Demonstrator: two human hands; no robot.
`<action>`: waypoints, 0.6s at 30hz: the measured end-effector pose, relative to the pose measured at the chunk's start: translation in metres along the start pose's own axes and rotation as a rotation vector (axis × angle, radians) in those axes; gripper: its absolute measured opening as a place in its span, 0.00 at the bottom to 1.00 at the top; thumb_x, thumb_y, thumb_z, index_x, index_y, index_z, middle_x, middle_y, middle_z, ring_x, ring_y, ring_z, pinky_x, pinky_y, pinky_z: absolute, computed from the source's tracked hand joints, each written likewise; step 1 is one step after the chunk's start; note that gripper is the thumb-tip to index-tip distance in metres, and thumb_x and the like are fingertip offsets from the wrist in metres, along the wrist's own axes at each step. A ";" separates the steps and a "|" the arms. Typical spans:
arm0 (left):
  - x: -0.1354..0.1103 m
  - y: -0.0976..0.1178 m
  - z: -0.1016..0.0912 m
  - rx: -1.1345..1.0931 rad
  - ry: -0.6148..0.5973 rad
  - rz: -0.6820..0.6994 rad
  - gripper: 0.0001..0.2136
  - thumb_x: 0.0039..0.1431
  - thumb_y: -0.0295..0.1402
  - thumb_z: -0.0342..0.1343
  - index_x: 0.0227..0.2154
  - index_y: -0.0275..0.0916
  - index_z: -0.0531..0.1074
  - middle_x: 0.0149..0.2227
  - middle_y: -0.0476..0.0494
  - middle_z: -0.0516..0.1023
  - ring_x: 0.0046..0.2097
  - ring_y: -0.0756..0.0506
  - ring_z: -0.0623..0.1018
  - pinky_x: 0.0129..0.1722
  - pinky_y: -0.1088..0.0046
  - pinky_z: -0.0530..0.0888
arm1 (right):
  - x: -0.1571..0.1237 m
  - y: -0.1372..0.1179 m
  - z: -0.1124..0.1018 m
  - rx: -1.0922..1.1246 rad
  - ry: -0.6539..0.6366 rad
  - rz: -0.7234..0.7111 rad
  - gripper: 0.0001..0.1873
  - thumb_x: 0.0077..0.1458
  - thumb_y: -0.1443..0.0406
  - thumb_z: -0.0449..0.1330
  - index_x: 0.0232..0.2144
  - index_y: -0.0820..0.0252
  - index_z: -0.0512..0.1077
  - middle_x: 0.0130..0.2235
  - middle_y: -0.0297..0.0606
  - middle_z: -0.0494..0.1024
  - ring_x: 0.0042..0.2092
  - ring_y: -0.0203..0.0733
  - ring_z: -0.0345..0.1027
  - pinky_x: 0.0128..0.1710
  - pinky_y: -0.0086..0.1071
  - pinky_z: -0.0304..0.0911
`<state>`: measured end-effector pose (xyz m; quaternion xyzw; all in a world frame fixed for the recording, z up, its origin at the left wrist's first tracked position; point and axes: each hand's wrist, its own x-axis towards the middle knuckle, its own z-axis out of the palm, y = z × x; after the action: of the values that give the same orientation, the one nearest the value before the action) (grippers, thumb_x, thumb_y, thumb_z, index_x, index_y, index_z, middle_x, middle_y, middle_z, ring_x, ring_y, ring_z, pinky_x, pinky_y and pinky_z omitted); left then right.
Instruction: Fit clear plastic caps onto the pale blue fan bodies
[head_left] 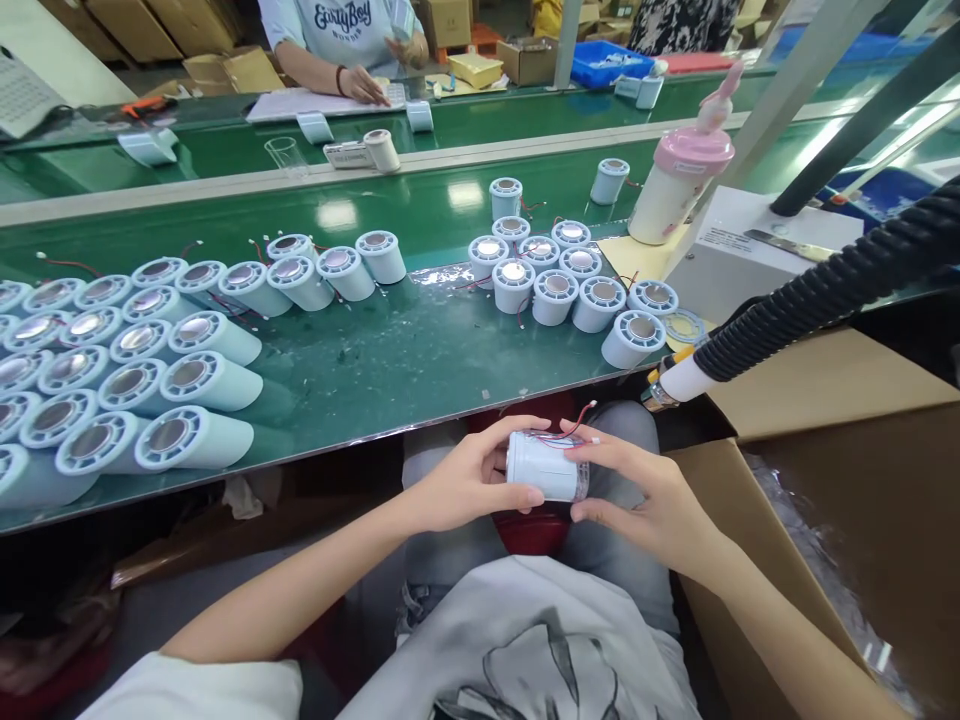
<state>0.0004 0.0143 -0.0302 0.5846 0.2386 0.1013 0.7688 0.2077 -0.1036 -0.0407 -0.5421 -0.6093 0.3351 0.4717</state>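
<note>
Over my lap I hold a pale blue cylinder part (541,466) on its side, with thin red wires running from its top. My left hand (469,478) wraps round its left end, fingers closed on it. My right hand (637,490) grips its right end from the other side. Several like cylinders (127,380) lie stacked on their sides at the left of the green bench (397,350). Another group of cylinders (559,280) stands upright just beyond my hands.
A black corrugated hose (825,290) with a white nozzle reaches in from the right. An open cardboard box (825,470) stands at my right. A pink-lidded bottle (679,170) and a white machine (757,250) sit behind. Across the bench another person's hand (364,85) rests on paper.
</note>
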 end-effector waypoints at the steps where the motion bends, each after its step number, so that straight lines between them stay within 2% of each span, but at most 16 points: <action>1: -0.001 0.002 0.000 0.003 -0.012 -0.013 0.32 0.52 0.34 0.67 0.59 0.43 0.62 0.54 0.37 0.73 0.49 0.42 0.77 0.46 0.66 0.77 | -0.003 0.000 0.000 -0.073 -0.005 -0.046 0.22 0.50 0.68 0.71 0.48 0.49 0.76 0.58 0.40 0.74 0.59 0.50 0.67 0.59 0.41 0.65; 4: -0.004 0.009 0.001 0.095 -0.049 -0.002 0.34 0.51 0.36 0.67 0.61 0.45 0.63 0.56 0.38 0.72 0.50 0.41 0.77 0.47 0.66 0.76 | -0.008 -0.001 -0.003 -0.096 -0.049 -0.046 0.20 0.53 0.65 0.69 0.48 0.48 0.73 0.56 0.39 0.75 0.58 0.48 0.68 0.56 0.38 0.68; 8: -0.006 0.016 0.001 0.232 -0.066 0.096 0.35 0.49 0.34 0.69 0.61 0.47 0.64 0.60 0.39 0.70 0.56 0.39 0.73 0.54 0.63 0.73 | -0.009 -0.005 -0.007 0.100 -0.090 0.099 0.21 0.54 0.62 0.69 0.49 0.44 0.70 0.52 0.33 0.76 0.53 0.43 0.71 0.53 0.32 0.69; 11: -0.008 0.017 0.001 0.296 -0.081 0.130 0.36 0.49 0.34 0.70 0.61 0.47 0.64 0.60 0.39 0.70 0.58 0.39 0.72 0.56 0.62 0.72 | -0.008 -0.008 -0.008 0.237 -0.123 0.194 0.20 0.56 0.62 0.68 0.49 0.42 0.70 0.50 0.30 0.74 0.51 0.40 0.72 0.52 0.30 0.70; 18: -0.010 0.018 0.001 0.391 -0.073 0.186 0.35 0.49 0.35 0.69 0.61 0.45 0.64 0.59 0.38 0.70 0.59 0.38 0.72 0.57 0.62 0.72 | -0.006 -0.012 -0.006 0.481 -0.150 0.325 0.17 0.58 0.58 0.66 0.49 0.45 0.70 0.50 0.34 0.72 0.50 0.40 0.69 0.49 0.31 0.70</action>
<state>-0.0056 0.0147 -0.0104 0.7454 0.1707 0.1025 0.6361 0.2095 -0.1127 -0.0293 -0.4790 -0.4508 0.5803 0.4803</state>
